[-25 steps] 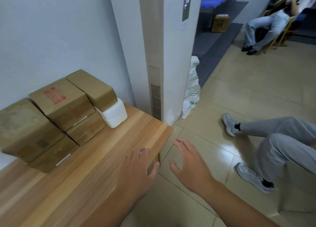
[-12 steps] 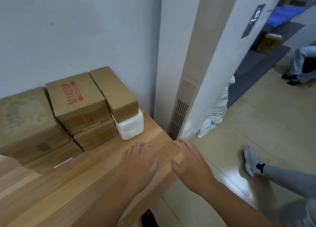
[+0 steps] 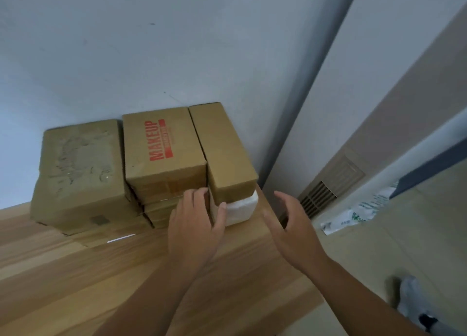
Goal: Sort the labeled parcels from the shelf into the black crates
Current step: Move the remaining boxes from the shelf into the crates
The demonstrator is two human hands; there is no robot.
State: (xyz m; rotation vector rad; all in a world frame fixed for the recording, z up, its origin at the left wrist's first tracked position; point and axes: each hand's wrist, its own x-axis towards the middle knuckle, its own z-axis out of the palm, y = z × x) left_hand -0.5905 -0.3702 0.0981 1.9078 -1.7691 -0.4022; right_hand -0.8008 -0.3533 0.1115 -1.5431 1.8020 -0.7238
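Note:
Cardboard parcels are stacked against the wall on a wooden shelf top point(image 3: 75, 272). A box stamped MAKEUP in red point(image 3: 161, 148) sits in the middle on flatter boxes. To its right a plain brown box point(image 3: 222, 153) lies on a white foam box point(image 3: 241, 208). A worn box point(image 3: 80, 174) stands at the left. My left hand point(image 3: 194, 224) touches the white foam box's left front corner, thumb on its face. My right hand point(image 3: 290, 232) hovers open just right of the foam box, apart from it. No black crates are in view.
A white floor-standing unit with a vent grille point(image 3: 321, 196) stands right of the shelf's end. A printed white sack point(image 3: 358, 214) lies on the tiled floor beside it. A grey shoe point(image 3: 414, 300) shows at the lower right.
Both hands have moved forward across the shelf top to the stack; the left hand now touches the white foam box. The view has swung left, towards the wall.

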